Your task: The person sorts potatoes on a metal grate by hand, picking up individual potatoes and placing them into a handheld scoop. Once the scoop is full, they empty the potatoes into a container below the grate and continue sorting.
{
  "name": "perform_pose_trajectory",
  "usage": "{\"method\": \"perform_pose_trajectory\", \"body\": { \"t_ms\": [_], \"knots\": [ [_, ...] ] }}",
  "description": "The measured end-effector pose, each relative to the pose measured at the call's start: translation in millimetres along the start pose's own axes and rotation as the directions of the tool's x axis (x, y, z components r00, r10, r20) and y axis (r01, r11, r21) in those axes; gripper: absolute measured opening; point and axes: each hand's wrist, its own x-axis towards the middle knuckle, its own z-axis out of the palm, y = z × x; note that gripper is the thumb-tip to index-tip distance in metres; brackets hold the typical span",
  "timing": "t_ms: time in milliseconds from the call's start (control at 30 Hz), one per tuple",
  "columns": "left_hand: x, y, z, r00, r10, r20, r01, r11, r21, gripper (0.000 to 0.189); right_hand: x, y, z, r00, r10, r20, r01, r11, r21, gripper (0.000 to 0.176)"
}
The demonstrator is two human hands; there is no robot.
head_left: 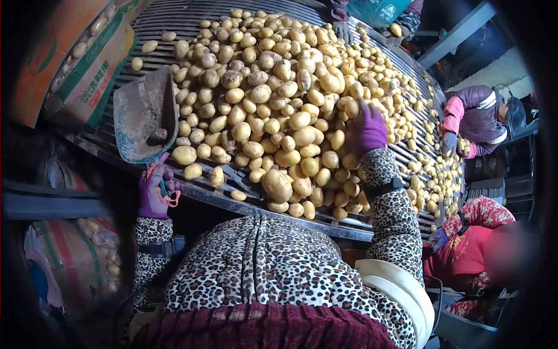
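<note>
A large heap of yellow potatoes (299,120) covers a slatted metal sorting table (168,22). My right hand (371,129), in a purple glove, reaches over the right side of the heap. Its visible fingers are stretched out against the potatoes, and some fingers are hidden. At the table's near left edge, my left hand (156,189), also in a purple glove, is closed round the handle end of a worn metal scoop (129,125). A dark clod (158,134) and dirt lie in the scoop, which rests on the slats beside the heap. A pinkish cord hangs at this glove.
Cardboard boxes of potatoes stand at the upper left (87,78) and lower left (72,256). Two co-workers, one in a purple jacket (479,110) and one in red (465,250), work along the right. Another person's gloved hand (343,32) is at the far edge by a green bag (378,10).
</note>
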Motion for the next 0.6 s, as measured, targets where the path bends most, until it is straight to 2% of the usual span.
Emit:
{"method": "perform_pose_trajectory", "body": {
  "t_ms": [67, 133, 200, 267, 333, 367, 400, 433, 467, 500, 533, 567, 600],
  "knots": [
    [3.5, -1.9, -6.5, 1.000, 0.006, 0.022, -0.006, 1.000, -0.023, 0.043, -3.3, 70.3, 28.4, 0.999, -0.028, -0.031, 0.027, 0.999, -0.021, 0.059],
    [8.3, -4.3, -13.0, 1.000, 0.018, 0.010, -0.018, 0.999, -0.033, 0.042, -7.7, 122.0, 40.1, 0.985, 0.145, 0.090, -0.127, 0.976, -0.178, 0.057],
    [12.1, -2.2, -19.1, 1.000, 0.008, -0.015, -0.008, 1.000, -0.007, 0.041, -17.9, 145.3, 30.9, 0.932, 0.293, 0.214, -0.282, 0.956, -0.078, 0.059],
    [14.6, 1.2, -23.3, 0.999, 0.021, -0.028, -0.021, 1.000, 0.007, 0.039, -18.5, 145.7, 15.0, 0.849, 0.430, 0.306, -0.367, 0.898, -0.241, 0.065],
    [15.0, 7.2, -30.6, 0.999, 0.034, -0.035, -0.034, 0.999, 0.020, 0.036, -27.4, 127.8, 8.1, 0.955, 0.245, 0.170, -0.186, 0.936, -0.300, 0.067],
    [14.0, 9.6, -34.0, 0.999, 0.028, -0.034, -0.028, 1.000, -0.006, 0.034, -33.4, 113.0, 4.8, 0.995, 0.085, 0.048, -0.075, 0.982, -0.172, 0.068],
    [13.1, 9.3, -39.7, 0.998, 0.043, -0.038, -0.042, 0.998, 0.036, 0.034, -32.6, 88.6, 7.0, 0.992, -0.057, -0.108, 0.053, 0.998, -0.039, 0.071],
    [13.7, 9.2, -46.8, 0.998, 0.062, -0.033, -0.059, 0.995, 0.078, 0.034, -30.1, 53.7, 4.0, 0.961, -0.190, -0.202, 0.202, 0.979, 0.040, 0.073],
    [17.1, 11.2, -52.6, 0.996, 0.084, -0.020, -0.081, 0.989, 0.120, 0.035, -27.6, 19.6, 1.6, 0.916, -0.333, -0.225, 0.376, 0.908, 0.185, 0.078],
    [23.9, 4.4, -65.0, 0.995, 0.104, 0.003, -0.103, 0.983, 0.152, 0.035, -28.0, -19.6, 1.8, 0.933, -0.313, -0.179, 0.359, 0.847, 0.392, 0.078],
    [22.2, 5.9, -64.1, 0.996, 0.089, 0.001, -0.088, 0.988, 0.126, 0.035, -24.4, -37.7, 10.4, 0.880, -0.442, -0.176, 0.475, 0.837, 0.271, 0.088],
    [18.1, 7.8, -62.6, 0.998, 0.070, -0.003, -0.069, 0.993, 0.098, 0.035, -24.2, -59.8, 21.2, 0.912, -0.400, -0.089, 0.409, 0.880, 0.241, 0.098],
    [12.9, 10.2, -60.6, 0.999, 0.047, -0.011, -0.046, 0.997, 0.068, 0.035, -18.7, -73.4, 31.1, 0.928, -0.368, 0.053, 0.333, 0.885, 0.324, 0.103]
  ]
}}
